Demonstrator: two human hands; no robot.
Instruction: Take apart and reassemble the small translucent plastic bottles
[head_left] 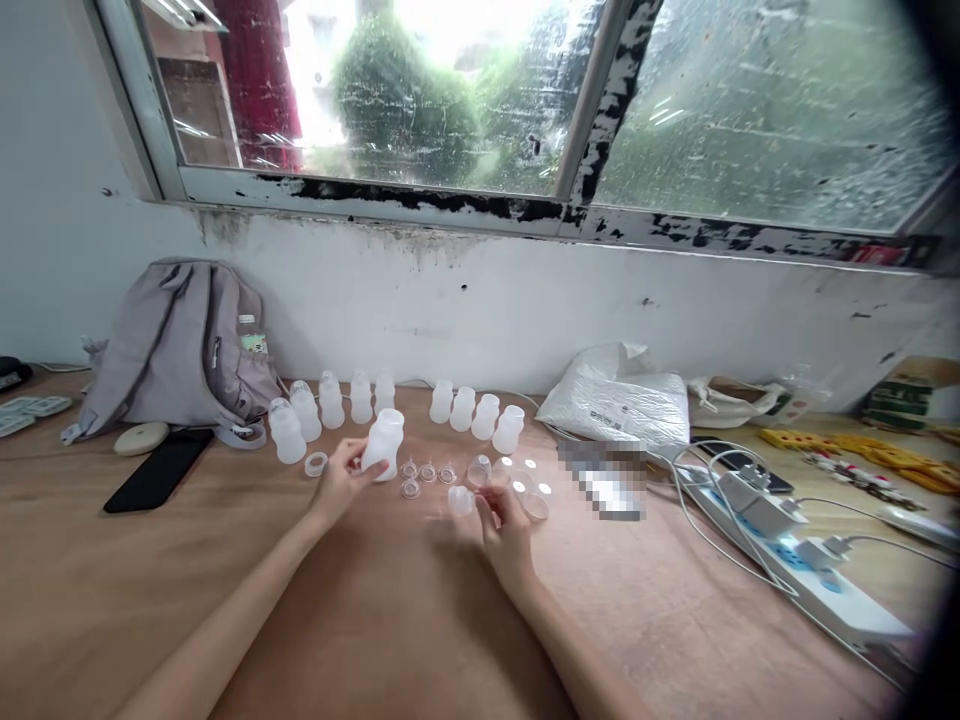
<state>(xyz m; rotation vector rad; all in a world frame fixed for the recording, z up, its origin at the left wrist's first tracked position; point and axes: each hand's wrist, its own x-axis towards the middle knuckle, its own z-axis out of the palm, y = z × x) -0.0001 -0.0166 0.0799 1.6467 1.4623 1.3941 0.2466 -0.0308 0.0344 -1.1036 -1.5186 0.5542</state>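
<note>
My left hand (346, 483) grips a frosted white baby bottle (385, 440) around its lower part, holding it nearly upright with its open mouth uppermost. In the fingers of my right hand (504, 520) is a small translucent bottle top (460, 500), slightly blurred; whether a nipple sits inside it I cannot tell. Several clear nipples (427, 472) lie on the table between my hands. Beyond my right fingers are several clear caps (535, 506) and white discs (545, 488). A white collar ring (316, 463) rests left of my left hand.
Capped bottles (287, 432) stand in a row at the back left, uncapped bottles (487, 416) at the back centre. A grey backpack (172, 345) and a black phone (159, 470) are left. Rightward lie a plastic mailer bag (619, 395) and a power strip (840, 600) with cables.
</note>
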